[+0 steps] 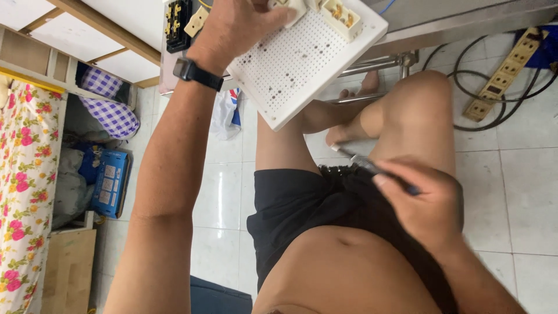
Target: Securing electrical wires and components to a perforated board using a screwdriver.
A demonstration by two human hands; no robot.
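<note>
My left hand, with a black watch on its wrist, holds a white perforated board tilted up in front of me. Small cream electrical parts are mounted along the board's upper edge, under my fingers. Lower down, over my lap, my right hand grips a thin metal tool with a dark handle, its tip pointing up and left, apart from the board. I sit in black shorts with bare knees.
A beige power strip with black cables lies on the white tile floor at right. A metal frame runs behind the board. At left are a floral cloth, a blue box and checkered fabric.
</note>
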